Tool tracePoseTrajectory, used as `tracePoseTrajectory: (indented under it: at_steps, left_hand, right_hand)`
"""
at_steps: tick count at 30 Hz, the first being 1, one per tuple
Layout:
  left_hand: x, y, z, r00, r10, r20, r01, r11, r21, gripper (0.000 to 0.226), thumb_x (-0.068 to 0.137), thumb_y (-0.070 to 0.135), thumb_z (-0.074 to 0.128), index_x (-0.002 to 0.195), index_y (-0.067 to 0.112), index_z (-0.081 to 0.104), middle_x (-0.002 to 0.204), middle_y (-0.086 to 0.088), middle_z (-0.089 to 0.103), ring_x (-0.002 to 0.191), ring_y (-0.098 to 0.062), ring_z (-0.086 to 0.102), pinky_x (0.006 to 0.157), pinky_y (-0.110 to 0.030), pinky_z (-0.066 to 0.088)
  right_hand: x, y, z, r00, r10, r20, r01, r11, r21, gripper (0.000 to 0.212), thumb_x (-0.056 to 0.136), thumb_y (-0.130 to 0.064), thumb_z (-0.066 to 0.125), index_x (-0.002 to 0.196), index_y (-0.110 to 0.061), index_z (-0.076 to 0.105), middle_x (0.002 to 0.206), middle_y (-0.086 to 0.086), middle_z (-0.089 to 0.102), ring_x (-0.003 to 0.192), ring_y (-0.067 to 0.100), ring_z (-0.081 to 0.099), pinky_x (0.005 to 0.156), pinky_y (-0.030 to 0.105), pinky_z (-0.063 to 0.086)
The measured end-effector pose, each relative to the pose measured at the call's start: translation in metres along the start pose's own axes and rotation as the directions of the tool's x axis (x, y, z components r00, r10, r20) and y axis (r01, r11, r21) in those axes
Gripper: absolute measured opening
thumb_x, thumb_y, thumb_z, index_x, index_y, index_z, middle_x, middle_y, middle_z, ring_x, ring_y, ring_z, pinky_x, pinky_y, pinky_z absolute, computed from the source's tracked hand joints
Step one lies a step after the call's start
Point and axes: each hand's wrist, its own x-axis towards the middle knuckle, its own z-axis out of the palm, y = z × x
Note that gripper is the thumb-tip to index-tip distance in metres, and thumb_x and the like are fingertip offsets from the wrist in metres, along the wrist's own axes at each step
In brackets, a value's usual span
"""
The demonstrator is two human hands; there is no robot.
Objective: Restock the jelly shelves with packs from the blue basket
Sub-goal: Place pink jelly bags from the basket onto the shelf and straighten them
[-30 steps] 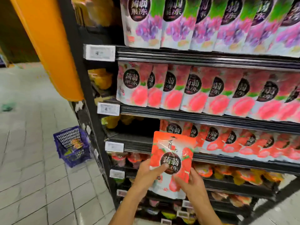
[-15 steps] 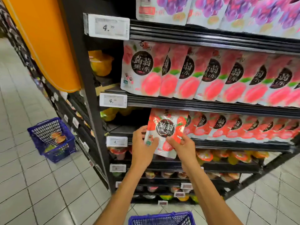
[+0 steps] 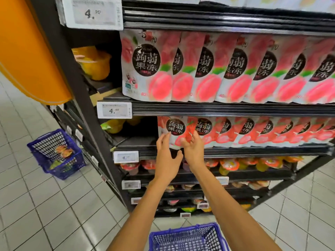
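Pale floor tiles (image 3: 36,214) run past a black metal shelf unit (image 3: 253,151) packed with rows of pouches. On the shelf below the pink peach pouches (image 3: 199,69), at the left end of the row and just behind the front edge, stands a red-and-white strawberry jelly pouch (image 3: 173,126). It is upright against its neighbour, with bare shelf to its left. The left hand (image 3: 166,158) sits at the pouch's left edge, fingers loosely spread and holding nothing. The right hand (image 3: 193,149) has its fingers curled against the lower front; whether they pinch the film I cannot tell. Such a pouch is probably light, soft-sided and slick, so a grip on both side seams near the bottom should keep it standing. A blue plastic mesh basket (image 3: 181,230) waits below the arms, and a second blue basket (image 3: 62,173) stands on the floor near the unit's left corner.
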Motion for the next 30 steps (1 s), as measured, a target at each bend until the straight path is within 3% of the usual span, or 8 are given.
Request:
tracePoseTrajectory:
  at_steps: [3,8,12,15,17,21,26,30]
  left_hand:
    - [-0.002,-0.004,0.008,1.0,0.002,-0.009,-0.002,1.0,0.027,0.069,0.094,0.012,0.061,0.152,0.024,0.027,0.158,0.009,0.015,0.142,-0.006,0.027,0.109,-0.016,0.025]
    - [-0.004,-0.009,0.017,0.999,-0.013,-0.033,0.015,0.999,0.051,0.066,0.093,0.008,0.059,0.152,0.017,0.029,0.157,0.005,0.019,0.141,-0.012,0.033,0.115,-0.033,0.036]
    - [-0.008,-0.01,0.022,0.998,-0.025,-0.05,0.026,0.999,0.028,0.065,0.093,0.004,0.058,0.151,0.017,0.032,0.156,0.005,0.022,0.136,-0.009,0.039,0.093,0.003,0.033]
    - [-0.009,-0.012,0.024,0.998,-0.047,-0.043,0.048,0.998,0.027,0.065,0.093,0.004,0.058,0.151,0.018,0.032,0.156,0.005,0.021,0.132,-0.004,0.039,0.085,0.008,0.031]
    - [-0.009,-0.012,0.025,0.998,-0.04,-0.047,0.041,0.999,0.035,0.064,0.094,0.005,0.058,0.151,0.017,0.032,0.156,0.006,0.021,0.127,0.0,0.039,0.088,0.005,0.033]
    - [-0.01,-0.009,0.03,0.995,-0.039,-0.095,0.041,0.999,0.019,0.052,0.093,0.003,0.057,0.142,0.014,0.042,0.149,0.001,0.031,0.124,-0.006,0.046,0.106,-0.022,0.041]
    - [-0.016,-0.013,0.039,0.988,0.05,-0.145,-0.026,0.986,0.163,0.038,0.089,-0.002,0.058,0.124,0.012,0.054,0.125,-0.001,0.048,0.101,0.01,0.045,0.085,0.0,0.035]
    - [-0.02,-0.017,0.047,0.986,0.136,-0.098,-0.089,0.92,0.382,0.029,0.086,0.002,0.059,0.113,0.013,0.061,0.115,-0.001,0.059,0.116,-0.014,0.049,0.104,-0.031,0.04]
  right_hand:
    - [-0.004,0.012,-0.012,0.992,-0.116,0.057,0.126,0.972,-0.2,0.04,0.094,-0.007,0.061,0.124,-0.033,0.054,0.113,-0.015,0.065,0.106,-0.002,0.061,0.093,0.025,0.05]
    - [-0.014,0.032,-0.02,0.966,-0.191,-0.173,0.092,0.883,-0.46,0.031,0.093,-0.015,0.064,0.124,-0.018,0.064,0.105,-0.01,0.067,0.089,0.001,0.056,0.078,0.022,0.047]
    - [-0.011,0.039,-0.018,0.955,-0.171,-0.243,0.028,0.866,-0.499,0.023,0.093,-0.02,0.065,0.115,-0.017,0.069,0.097,-0.003,0.073,0.078,0.004,0.058,0.071,0.021,0.047]
    - [-0.01,0.041,-0.016,0.949,-0.163,-0.271,0.009,0.87,-0.492,0.019,0.092,-0.023,0.067,0.109,-0.019,0.071,0.092,-0.007,0.074,0.064,-0.001,0.055,0.063,0.018,0.045]
    - [-0.012,0.041,-0.018,0.939,-0.155,-0.306,0.005,0.898,-0.439,0.015,0.09,-0.023,0.069,0.104,-0.023,0.071,0.085,-0.013,0.072,0.062,-0.005,0.055,0.061,0.015,0.043]
    - [-0.015,0.044,-0.037,0.891,-0.136,-0.433,-0.038,0.929,-0.368,0.011,0.091,-0.027,0.069,0.101,-0.027,0.065,0.075,-0.021,0.062,0.061,0.0,0.056,0.055,0.014,0.039]
    - [0.001,0.049,-0.075,0.871,0.002,-0.491,-0.165,0.943,-0.289,0.024,0.096,-0.035,0.059,0.116,-0.021,0.061,0.085,-0.008,0.064,0.064,0.016,0.058,0.061,0.037,0.05]
    - [0.011,0.046,-0.082,0.9,0.002,-0.435,-0.17,0.922,-0.347,0.027,0.096,-0.039,0.058,0.107,-0.017,0.069,0.084,-0.007,0.07,0.074,0.02,0.065,0.066,0.037,0.052]
